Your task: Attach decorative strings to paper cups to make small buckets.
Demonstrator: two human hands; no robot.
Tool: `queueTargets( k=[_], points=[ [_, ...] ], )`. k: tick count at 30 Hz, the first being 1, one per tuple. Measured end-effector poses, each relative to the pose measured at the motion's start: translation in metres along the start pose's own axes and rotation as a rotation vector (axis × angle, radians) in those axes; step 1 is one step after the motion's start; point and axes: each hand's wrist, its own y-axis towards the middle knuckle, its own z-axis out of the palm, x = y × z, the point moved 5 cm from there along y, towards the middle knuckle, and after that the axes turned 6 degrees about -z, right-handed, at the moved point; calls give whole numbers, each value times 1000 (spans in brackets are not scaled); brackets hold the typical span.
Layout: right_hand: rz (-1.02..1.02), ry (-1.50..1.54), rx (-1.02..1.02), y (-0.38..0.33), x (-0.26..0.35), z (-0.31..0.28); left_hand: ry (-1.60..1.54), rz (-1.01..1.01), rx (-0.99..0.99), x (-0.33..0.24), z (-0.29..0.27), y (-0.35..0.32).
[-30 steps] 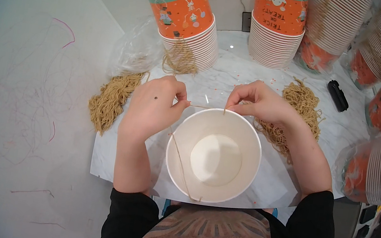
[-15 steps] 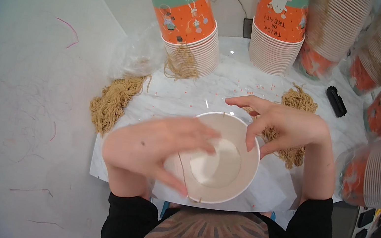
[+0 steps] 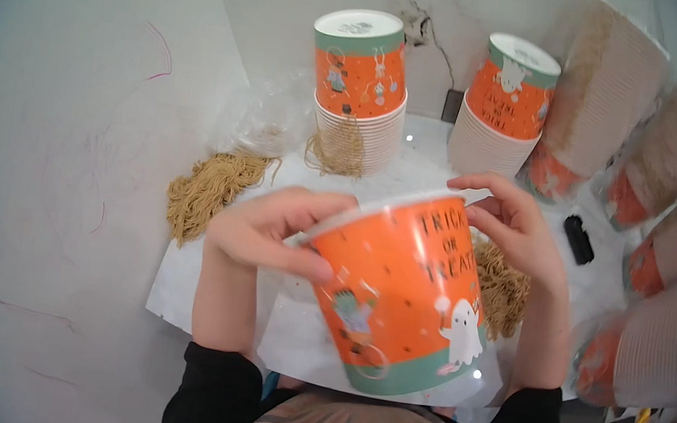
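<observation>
An orange paper bucket [image 3: 398, 283] with a green band at its base, a white ghost and dark lettering is tipped over in front of me, its mouth facing away and its base toward my body. At the rim's left side, my left hand [image 3: 278, 229] grips it with the thumb on the outer wall and the fingers over the edge. My right hand [image 3: 513, 226] pinches the rim on the far right, its fingers bent round the edge. The bucket's inside is hidden from view.
Bundles of tan string lie left [image 3: 213, 192] and right [image 3: 503, 291] of the bucket. Upside-down bucket stacks stand at the back left [image 3: 362, 74] and back right [image 3: 507, 97]. Wrapped stacks [image 3: 609, 95] line the right side. A black object [image 3: 579, 240] and clear plastic bag [image 3: 269, 116] lie nearby.
The bucket has gone from upright, mouth up, to tipped with its printed outside facing up. My left hand has closed on the rim; my right hand stays at the right edge.
</observation>
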Motion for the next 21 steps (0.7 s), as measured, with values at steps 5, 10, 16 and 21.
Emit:
queueTargets(
  k=[5, 10, 16, 21],
  points=[
    [-431, -490, 15, -7, 35, 22, -782, 239, -315, 7, -45, 0],
    [-824, -432, -10, -5, 47, 68, -1066, 219, -232, 39, -77, -11],
    [-923, -477, 24, 42, 78, 79, -1166, 220, -289, 54, -90, -12],
    [-1003, -677, 41, 93, 118, 79, -839, 245, -777, 31, -101, -24]
  ],
)
